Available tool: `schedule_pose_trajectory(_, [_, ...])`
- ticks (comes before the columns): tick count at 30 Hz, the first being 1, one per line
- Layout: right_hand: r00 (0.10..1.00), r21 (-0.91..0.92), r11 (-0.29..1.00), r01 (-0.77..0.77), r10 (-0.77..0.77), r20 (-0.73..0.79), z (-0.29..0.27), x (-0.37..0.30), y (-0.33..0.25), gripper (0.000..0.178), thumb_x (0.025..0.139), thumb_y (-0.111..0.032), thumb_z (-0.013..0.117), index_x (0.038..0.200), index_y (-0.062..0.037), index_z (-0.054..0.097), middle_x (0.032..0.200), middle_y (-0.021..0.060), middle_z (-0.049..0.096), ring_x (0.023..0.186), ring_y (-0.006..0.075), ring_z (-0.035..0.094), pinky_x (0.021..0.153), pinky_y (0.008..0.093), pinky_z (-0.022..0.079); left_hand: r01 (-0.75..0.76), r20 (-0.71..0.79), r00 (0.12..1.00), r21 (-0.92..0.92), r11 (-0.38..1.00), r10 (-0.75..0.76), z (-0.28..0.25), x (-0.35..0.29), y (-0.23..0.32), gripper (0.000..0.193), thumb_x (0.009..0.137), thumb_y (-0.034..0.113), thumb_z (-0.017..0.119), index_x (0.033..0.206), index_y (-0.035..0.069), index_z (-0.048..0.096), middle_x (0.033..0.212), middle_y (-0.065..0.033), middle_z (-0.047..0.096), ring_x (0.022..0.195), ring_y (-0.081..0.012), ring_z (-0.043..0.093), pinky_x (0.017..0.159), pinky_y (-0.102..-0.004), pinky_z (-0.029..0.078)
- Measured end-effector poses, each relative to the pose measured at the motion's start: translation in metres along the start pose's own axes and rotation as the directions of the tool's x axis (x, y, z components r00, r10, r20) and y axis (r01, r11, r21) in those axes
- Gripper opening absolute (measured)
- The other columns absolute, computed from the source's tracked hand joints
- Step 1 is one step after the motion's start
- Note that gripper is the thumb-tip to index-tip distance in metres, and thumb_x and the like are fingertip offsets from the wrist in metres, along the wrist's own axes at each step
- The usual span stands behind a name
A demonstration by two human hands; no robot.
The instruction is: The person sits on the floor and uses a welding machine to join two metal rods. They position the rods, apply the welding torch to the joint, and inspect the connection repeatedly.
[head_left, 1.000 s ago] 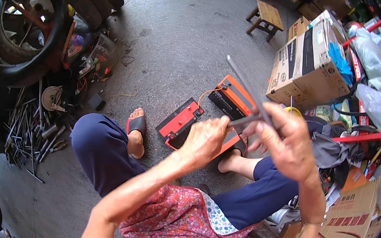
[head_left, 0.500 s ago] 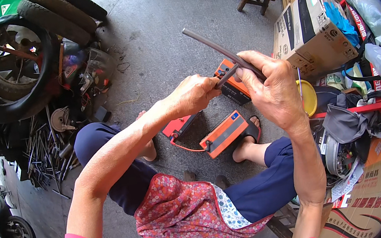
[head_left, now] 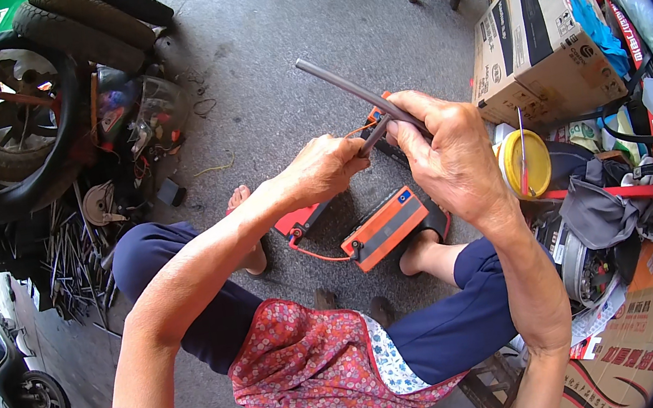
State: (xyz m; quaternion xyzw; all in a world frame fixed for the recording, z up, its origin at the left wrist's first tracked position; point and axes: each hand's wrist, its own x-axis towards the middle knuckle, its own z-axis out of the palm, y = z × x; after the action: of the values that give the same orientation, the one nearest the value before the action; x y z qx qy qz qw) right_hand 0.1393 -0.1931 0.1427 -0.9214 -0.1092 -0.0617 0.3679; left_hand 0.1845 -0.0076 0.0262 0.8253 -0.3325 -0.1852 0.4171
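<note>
above the rough grey concrete floor (head_left: 264,70), in front of the person's knees, a long, slender, dull grey rod-like piece (head_left: 348,91) is held up in mid-air. the right hand (head_left: 458,150) has its fingers curled around the lower end, thumb pressed against it; the left hand (head_left: 321,169) pinches a short dark grey length (head_left: 376,138) that reaches the right thumb. whether the two are one piece cannot be told. to handle it well, a firm right grip close to the crossing and a steady left pinch should prevent twisting. its free end points away from the person and leftward, the long axis slanting back to the right fist. below lie an orange-and-black block-shaped battery (head_left: 385,229) and a red-and-black battery (head_left: 295,220), a thin red wire (head_left: 324,255) running between them. farther right stands a large brown cardboard box (head_left: 519,82).
</note>
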Motion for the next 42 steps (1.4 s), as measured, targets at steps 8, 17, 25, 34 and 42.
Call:
schedule_pose_trajectory(8, [1.0,-0.007,1.0,-0.005,0.005,0.009,-0.001,-0.002,0.001,0.015,0.09,-0.01,0.062,0.102,-0.0034,0.068,0.082,0.0179,0.069,0.081,0.0386,0.068,0.074,0.0467,0.052,-0.01,-0.005,1.0,0.005,1.0,0.01,0.002,0.001,-0.001,0.019,0.095,0.02,0.064,0.098,0.002,0.065,0.071,-0.0198,0.065,0.068,-0.0383,0.067,0.063,-0.0468,0.051])
schedule_pose_trajectory(17, [0.998,-0.056,0.997,0.059,-0.06,-0.02,0.002,-0.016,-0.008,0.019,0.089,0.0,0.066,0.107,0.0025,0.067,0.089,0.0186,0.071,0.079,0.0323,0.072,0.068,0.0385,0.053,-0.051,0.008,0.999,0.033,0.998,0.051,0.005,-0.005,-0.006,0.013,0.093,0.013,0.064,0.098,0.002,0.064,0.074,-0.0197,0.066,0.069,-0.0402,0.066,0.062,-0.0455,0.05])
schedule_pose_trajectory(25, [0.953,-0.245,0.941,0.233,-0.171,0.249,-0.018,-0.004,-0.014,0.027,0.09,-0.004,0.062,0.115,0.0021,0.064,0.098,0.0208,0.069,0.091,0.0388,0.067,0.079,0.0442,0.053,-0.016,-0.027,0.999,0.032,0.999,0.017,0.0,-0.011,0.005,0.014,0.093,0.013,0.064,0.102,0.002,0.064,0.073,-0.0202,0.065,0.069,-0.0385,0.067,0.063,-0.0444,0.051])
schedule_pose_trajectory(34, [0.942,-0.387,0.922,0.007,-0.136,-0.306,0.061,-0.015,-0.055,0.05,0.095,-0.033,0.063,0.128,0.0025,0.056,0.111,0.0154,0.065,0.114,0.0352,0.057,0.106,0.0515,0.035,-0.288,-0.275,0.935,-0.227,0.93,0.222,0.005,-0.019,0.032,0.04,0.091,0.018,0.065,0.127,0.002,0.056,0.114,-0.0225,0.063,0.108,-0.0391,0.062,0.091,-0.0444,0.049])
schedule_pose_trajectory(42, [0.952,0.428,0.863,0.269,-0.172,-0.253,0.056,-0.003,-0.043,0.043,0.099,-0.023,0.064,0.061,-0.0035,0.056,0.056,-0.0015,0.046,0.061,0.011,0.046,0.095,0.0387,0.039,-0.268,-0.332,0.927,-0.266,0.926,0.173,0.009,-0.04,0.034,0.018,0.09,0.005,0.06,0.107,0.004,0.06,0.085,-0.0197,0.066,0.083,-0.0386,0.067,0.071,-0.0432,0.052])
